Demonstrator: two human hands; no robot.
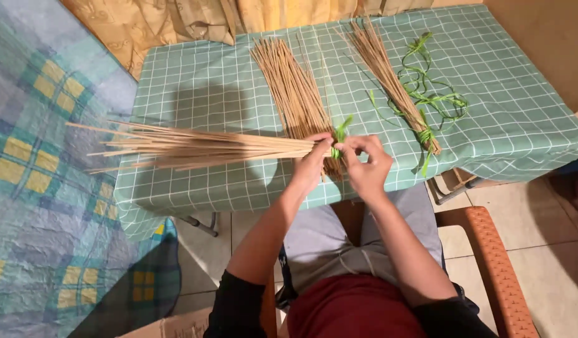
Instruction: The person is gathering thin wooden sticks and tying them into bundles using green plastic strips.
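Sticks: bundle point(195, 149) light, stiff, likely brittle; best gripped at the gathered end.
Left hand point(311, 164): fingers wrapped around that end.
Right hand point(366, 164): fingers pinching green strip point(341, 134), soft, slippery.

Warm indoor light, soft shadows, slight blur, edges bowed.

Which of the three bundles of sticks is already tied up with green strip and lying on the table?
The right-hand bundle: green strip is knotted around its lower end. The middle bundle lies loose, and the third bundle is held off the table in the left hand.
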